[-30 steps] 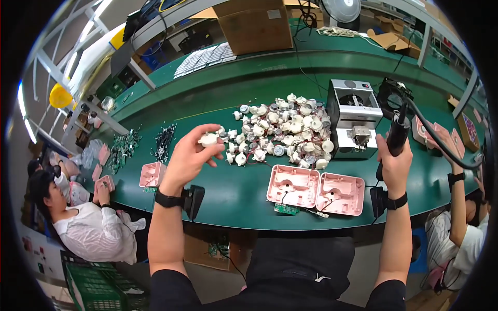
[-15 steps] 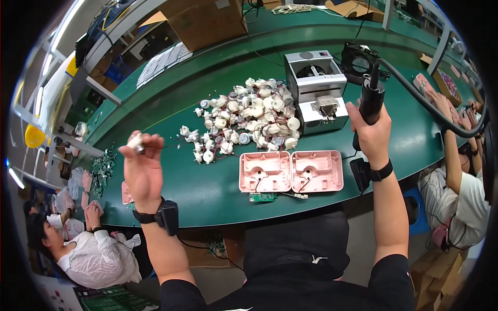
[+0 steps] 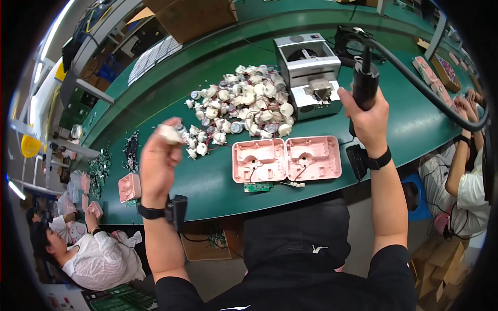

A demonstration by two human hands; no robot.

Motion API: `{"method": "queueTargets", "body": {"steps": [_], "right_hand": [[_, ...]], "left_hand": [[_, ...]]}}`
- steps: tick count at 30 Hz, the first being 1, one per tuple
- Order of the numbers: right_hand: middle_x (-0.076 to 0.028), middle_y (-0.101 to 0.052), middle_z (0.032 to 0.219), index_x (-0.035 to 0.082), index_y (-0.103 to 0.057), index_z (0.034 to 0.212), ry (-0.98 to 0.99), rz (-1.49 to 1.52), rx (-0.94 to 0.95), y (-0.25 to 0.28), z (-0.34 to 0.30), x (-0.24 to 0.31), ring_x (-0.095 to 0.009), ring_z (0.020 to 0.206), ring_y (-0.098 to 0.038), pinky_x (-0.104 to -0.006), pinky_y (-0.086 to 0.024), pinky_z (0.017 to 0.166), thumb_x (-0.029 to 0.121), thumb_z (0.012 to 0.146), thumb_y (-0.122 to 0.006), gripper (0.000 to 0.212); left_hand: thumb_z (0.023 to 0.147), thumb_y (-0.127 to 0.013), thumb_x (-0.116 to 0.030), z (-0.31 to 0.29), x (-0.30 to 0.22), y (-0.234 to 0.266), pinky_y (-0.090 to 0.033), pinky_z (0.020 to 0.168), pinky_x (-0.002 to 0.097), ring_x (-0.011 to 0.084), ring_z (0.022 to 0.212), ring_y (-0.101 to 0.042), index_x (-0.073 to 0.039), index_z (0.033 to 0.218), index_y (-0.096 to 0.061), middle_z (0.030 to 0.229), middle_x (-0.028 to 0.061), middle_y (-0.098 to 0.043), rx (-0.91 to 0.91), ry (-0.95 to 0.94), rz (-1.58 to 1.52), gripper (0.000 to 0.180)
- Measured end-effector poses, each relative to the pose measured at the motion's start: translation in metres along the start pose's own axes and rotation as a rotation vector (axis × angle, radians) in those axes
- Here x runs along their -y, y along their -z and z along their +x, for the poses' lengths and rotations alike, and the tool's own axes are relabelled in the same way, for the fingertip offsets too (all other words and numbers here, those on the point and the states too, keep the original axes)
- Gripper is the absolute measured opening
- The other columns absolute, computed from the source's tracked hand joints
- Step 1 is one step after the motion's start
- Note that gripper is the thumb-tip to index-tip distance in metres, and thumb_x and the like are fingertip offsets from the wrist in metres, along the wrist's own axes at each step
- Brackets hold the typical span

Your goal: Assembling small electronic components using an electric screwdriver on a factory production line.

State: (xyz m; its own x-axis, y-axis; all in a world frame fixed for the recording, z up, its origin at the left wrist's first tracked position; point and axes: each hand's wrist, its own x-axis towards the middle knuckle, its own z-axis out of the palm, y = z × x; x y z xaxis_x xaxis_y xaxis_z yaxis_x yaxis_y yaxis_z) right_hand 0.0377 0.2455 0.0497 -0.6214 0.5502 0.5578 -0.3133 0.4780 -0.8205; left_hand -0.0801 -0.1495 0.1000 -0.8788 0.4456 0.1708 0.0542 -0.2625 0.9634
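Observation:
My left hand point(image 3: 160, 166) is raised left of the pile, fingers closed on a small white motor-like part point(image 3: 170, 133); motion blurs them a little. A heap of similar white motors point(image 3: 244, 101) with red wires lies beyond it. In my right hand point(image 3: 372, 122), an upright black electric screwdriver point(image 3: 366, 85) is gripped, a thick black hose running from its top. Between my hands, two open pink plastic housings point(image 3: 259, 161) sit side by side near the table's front edge, each with a black wire inside. A green circuit board point(image 3: 258, 187) lies just before the left one.
A grey-white machine point(image 3: 310, 78) stands right of the heap, a black fan-like device point(image 3: 353, 44) behind it. Another pink housing point(image 3: 129, 187) and green circuit boards point(image 3: 99, 168) lie at the left. Co-workers sit at both sides; a cardboard box point(image 3: 194, 18) is at the back.
My left hand has turned and shifted right with the white part, uncovering the pink housing at the left. My right hand keeps the screwdriver raised. The whole view has shifted slightly.

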Motion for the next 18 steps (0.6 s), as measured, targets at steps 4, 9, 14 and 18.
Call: {"method": "queueTargets", "body": {"steps": [4, 9, 14, 18], "right_hand": [[0.0, -0.059, 0.069, 0.003, -0.059, 0.091, 0.008, -0.036, 0.028, -0.009, -0.001, -0.006, -0.006, 0.056, -0.053, -0.0228, -0.041, 0.05, 0.013, 0.082, -0.079, 0.025], [0.0, -0.06, 0.069, 0.003, -0.06, 0.091, 0.035, -0.05, 0.025, -0.003, 0.0, -0.001, -0.006, 0.056, -0.054, -0.0226, -0.042, 0.05, 0.014, 0.08, -0.08, 0.025], [0.0, -0.061, 0.071, 0.002, -0.061, 0.093, 0.021, -0.038, 0.012, -0.002, 0.0, -0.002, -0.006, 0.06, -0.054, -0.0232, -0.044, 0.055, 0.016, 0.08, -0.081, 0.028], [0.0, -0.062, 0.073, 0.001, -0.062, 0.097, 0.05, -0.065, 0.018, -0.001, -0.001, 0.002, -0.007, 0.064, -0.053, -0.0236, -0.046, 0.059, 0.017, 0.08, -0.081, 0.03]], "left_hand": [[0.098, -0.06, -0.023, -0.028, 0.039, -0.058, -0.044, 0.062, 0.0217, 0.009, 0.073, -0.054, -0.006, 0.132, -0.056, 0.088, 0.0024, -0.062, 0.207, 0.318, 0.529, 0.039], [0.088, -0.069, -0.007, -0.033, 0.059, -0.114, -0.052, 0.069, 0.0288, 0.0155, 0.079, -0.063, -0.004, 0.126, -0.061, 0.093, 0.0075, -0.065, 0.455, -0.038, 0.898, 0.039], [0.081, -0.073, -0.003, -0.023, 0.072, -0.149, -0.054, 0.072, 0.0339, 0.0245, 0.081, -0.067, -0.003, 0.117, -0.065, 0.096, 0.0118, -0.067, 0.517, -0.354, 1.049, 0.037], [0.081, -0.073, -0.007, -0.022, 0.086, -0.164, -0.054, 0.07, 0.0359, 0.0295, 0.08, -0.066, -0.005, 0.107, -0.068, 0.095, 0.0115, -0.067, 0.487, -0.269, 1.036, 0.027]]}}
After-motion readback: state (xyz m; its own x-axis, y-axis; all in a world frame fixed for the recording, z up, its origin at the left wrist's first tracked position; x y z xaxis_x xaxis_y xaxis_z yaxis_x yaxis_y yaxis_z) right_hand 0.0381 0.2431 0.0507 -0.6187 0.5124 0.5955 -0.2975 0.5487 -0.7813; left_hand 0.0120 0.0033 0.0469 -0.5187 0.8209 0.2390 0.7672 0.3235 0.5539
